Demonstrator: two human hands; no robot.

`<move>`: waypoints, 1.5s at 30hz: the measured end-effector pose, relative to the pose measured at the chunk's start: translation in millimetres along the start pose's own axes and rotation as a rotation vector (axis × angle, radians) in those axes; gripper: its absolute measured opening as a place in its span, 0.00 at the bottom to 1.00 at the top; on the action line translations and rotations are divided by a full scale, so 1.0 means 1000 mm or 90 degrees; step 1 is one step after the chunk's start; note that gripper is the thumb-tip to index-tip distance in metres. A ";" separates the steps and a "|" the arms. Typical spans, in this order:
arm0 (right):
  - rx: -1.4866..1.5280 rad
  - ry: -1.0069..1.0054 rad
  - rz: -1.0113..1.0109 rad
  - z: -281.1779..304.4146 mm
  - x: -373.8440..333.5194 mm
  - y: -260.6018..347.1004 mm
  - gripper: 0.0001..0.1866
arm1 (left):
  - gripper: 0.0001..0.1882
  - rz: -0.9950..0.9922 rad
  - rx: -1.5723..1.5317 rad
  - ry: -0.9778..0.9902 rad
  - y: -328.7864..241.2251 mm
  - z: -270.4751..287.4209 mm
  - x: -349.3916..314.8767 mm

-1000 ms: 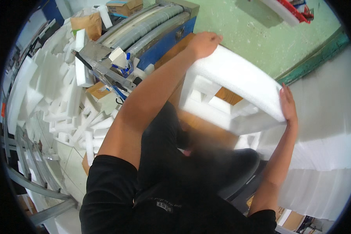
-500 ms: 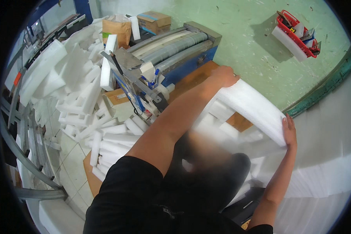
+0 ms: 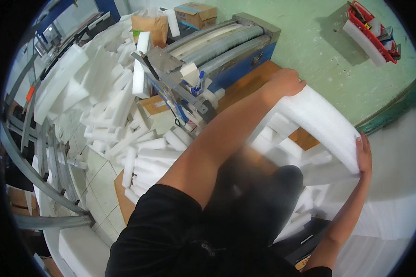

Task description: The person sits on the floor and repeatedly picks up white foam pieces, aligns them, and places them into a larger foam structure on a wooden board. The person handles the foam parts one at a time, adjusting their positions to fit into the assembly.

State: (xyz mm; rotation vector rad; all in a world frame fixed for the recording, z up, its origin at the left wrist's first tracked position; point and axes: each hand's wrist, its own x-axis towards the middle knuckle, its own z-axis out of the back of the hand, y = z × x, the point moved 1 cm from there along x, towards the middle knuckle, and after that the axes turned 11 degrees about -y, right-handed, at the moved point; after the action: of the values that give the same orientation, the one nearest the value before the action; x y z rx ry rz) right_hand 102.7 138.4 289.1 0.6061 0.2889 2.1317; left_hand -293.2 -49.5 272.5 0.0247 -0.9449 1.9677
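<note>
A long white foam piece (image 3: 321,120) spans between my hands, sloping from far left to near right. My left hand (image 3: 287,83) is closed over its far left end, the fingertips curled down and partly hidden. At the other end, my right hand (image 3: 364,154) holds the foam with its palm side against the end and its fingers fairly straight. Below the long piece, more white foam (image 3: 282,124) shows, with a brown board (image 3: 302,138) visible through a gap. Whether these foam parts are joined cannot be made out.
A roller machine (image 3: 226,46) with a blue side stands beyond my left arm. White foam offcuts (image 3: 111,106) are heaped at the left beside a metal frame (image 3: 37,184). A red basket of tools (image 3: 374,34) sits at the far right, and a cardboard box (image 3: 195,15) at the back.
The whole view has shifted, so the surroundings, both hands and the foam appear farther right. Both hands keep their hold on the foam piece, with little visible movement relative to the surroundings.
</note>
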 end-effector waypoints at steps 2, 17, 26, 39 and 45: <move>0.011 -0.001 -0.020 0.006 -0.006 0.008 0.35 | 0.25 0.014 0.002 0.019 -0.006 0.006 -0.004; 0.020 -0.023 -0.015 0.001 0.000 0.001 0.36 | 0.28 -0.002 -0.008 0.029 -0.006 0.009 0.001; 0.001 -0.032 -0.011 0.004 0.001 -0.003 0.36 | 0.26 -0.028 0.003 -0.018 -0.007 0.002 -0.003; 0.030 -0.070 -0.036 0.004 -0.009 0.006 0.35 | 0.22 -0.043 -0.138 -0.030 -0.003 0.003 -0.003; 0.054 -0.066 -0.052 0.006 -0.012 0.011 0.35 | 0.22 0.057 -0.265 -0.016 -0.004 0.005 0.000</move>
State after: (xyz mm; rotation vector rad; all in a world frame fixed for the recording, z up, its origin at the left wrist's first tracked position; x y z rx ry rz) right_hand 104.2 122.3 295.4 0.7394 0.3419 2.0101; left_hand -292.0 -51.7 277.8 -0.2322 -1.3761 1.8172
